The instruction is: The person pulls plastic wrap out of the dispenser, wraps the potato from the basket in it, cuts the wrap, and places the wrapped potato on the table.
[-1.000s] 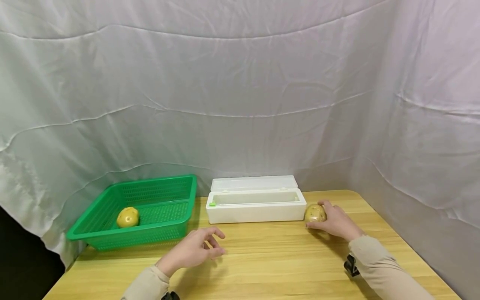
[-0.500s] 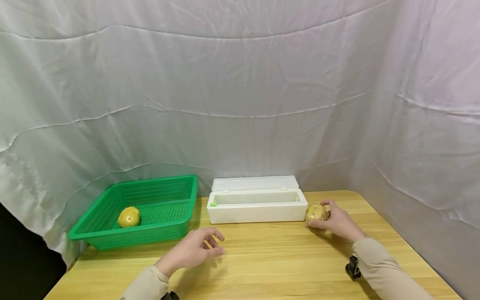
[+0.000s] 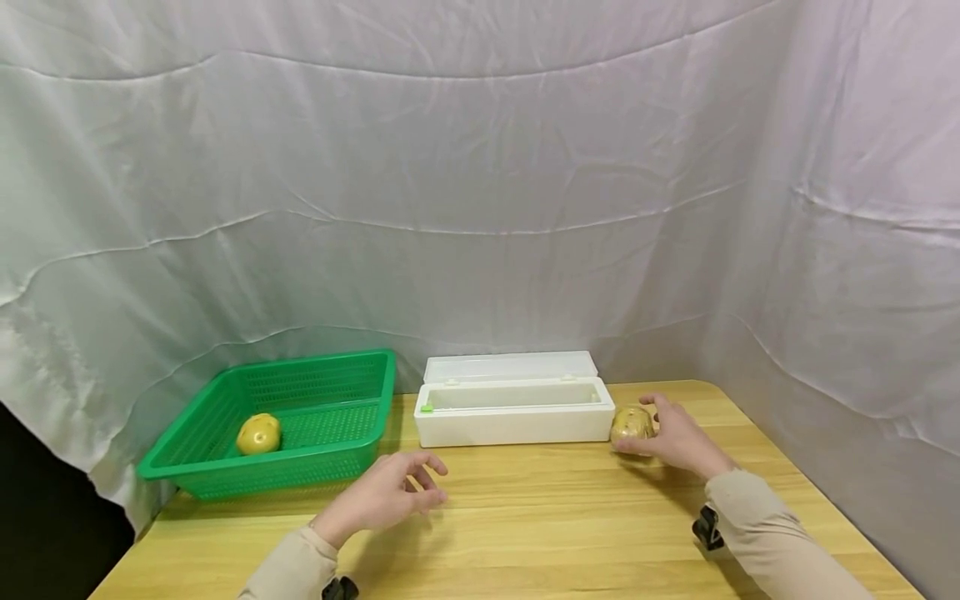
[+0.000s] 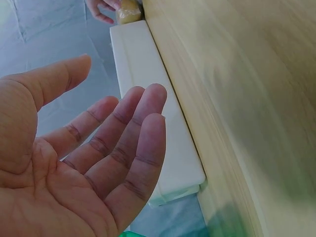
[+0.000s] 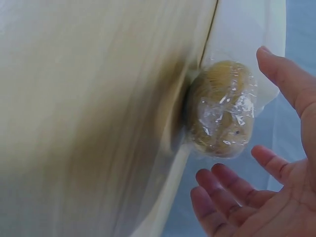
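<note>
A potato wrapped in clear film [image 3: 631, 424] lies on the wooden table [image 3: 540, 517], against the right end of an open white box [image 3: 513, 423]. My right hand [image 3: 666, 435] is cupped just to its right. In the right wrist view the right hand's fingers [image 5: 232, 190] and thumb are spread around the wrapped potato [image 5: 222, 108], with a gap showing between them. My left hand [image 3: 390, 496] hovers over the table in front of the box, with the palm [image 4: 74, 168] open and nothing in it. A bare potato [image 3: 258, 433] sits in the green basket [image 3: 262, 473].
The box's white lid [image 3: 508, 367] stands open behind it. The green basket takes up the table's back left corner. White cloth hangs behind and to the right of the table. The far-off wrapped potato [image 4: 127, 11] shows past the white box [image 4: 153, 113] in the left wrist view.
My right hand has loosened around the wrapped potato, which stays by the box's end. The left hand has hardly moved.
</note>
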Tool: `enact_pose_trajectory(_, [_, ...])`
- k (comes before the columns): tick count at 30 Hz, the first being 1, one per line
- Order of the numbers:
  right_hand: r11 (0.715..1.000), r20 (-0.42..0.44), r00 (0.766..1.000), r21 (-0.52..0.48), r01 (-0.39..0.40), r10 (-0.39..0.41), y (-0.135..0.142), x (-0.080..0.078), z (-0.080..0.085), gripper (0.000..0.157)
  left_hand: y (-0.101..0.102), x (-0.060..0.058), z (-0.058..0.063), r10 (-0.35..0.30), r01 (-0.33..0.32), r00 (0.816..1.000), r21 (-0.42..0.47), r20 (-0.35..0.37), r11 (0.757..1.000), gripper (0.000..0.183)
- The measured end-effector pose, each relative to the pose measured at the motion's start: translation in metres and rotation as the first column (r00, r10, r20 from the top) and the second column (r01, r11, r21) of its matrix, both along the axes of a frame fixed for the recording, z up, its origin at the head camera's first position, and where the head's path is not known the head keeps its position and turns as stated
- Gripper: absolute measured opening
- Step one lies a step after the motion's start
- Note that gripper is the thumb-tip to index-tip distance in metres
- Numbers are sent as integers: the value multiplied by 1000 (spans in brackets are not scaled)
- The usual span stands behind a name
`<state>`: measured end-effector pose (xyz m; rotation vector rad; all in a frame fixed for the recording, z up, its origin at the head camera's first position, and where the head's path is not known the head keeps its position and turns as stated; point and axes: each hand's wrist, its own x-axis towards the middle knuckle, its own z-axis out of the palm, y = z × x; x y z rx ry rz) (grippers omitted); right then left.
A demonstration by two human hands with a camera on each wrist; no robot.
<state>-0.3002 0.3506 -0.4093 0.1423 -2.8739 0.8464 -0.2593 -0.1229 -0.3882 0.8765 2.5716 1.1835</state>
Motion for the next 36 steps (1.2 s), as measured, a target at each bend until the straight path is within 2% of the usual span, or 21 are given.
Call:
enact_pose_trajectory(5, [1000, 10, 1000, 19, 8, -8, 0, 1, 6, 100, -2, -4, 4, 17, -17, 1000, -25, -23, 1000, 31])
enact_pose_trajectory(10, [999, -5, 1000, 37, -2, 2, 0, 0, 10, 94, -1, -10, 9, 63, -64, 996, -23, -59, 998, 26])
enact_pose_trajectory(16, [998, -36, 999, 54, -10, 12, 0, 1, 18, 89, 3, -18, 16, 144, -149, 979, -20, -146, 989, 17])
enact_pose_trajectory(22, [999, -62, 998, 50, -21, 24, -3, 0, 26, 79, 8, -29, 26, 234, -247, 945, -30, -230, 968, 13])
enact_pose_trajectory(27, [998, -93, 995, 43, -43, 47, -6, -3, 34, 65, 16, -45, 34, 281, -315, 904, -55, -321, 948, 14])
enact_pose_trajectory(32, [998, -93, 993, 25, -65, 67, -9, -8, 40, 55, 27, -64, 41, 308, -383, 861, -116, -405, 917, 13])
enact_pose_trajectory(36, [997, -102, 992, 18, -72, 74, -10, -11, 42, 47, 34, -78, 44, 314, -424, 842, -179, -438, 888, 12])
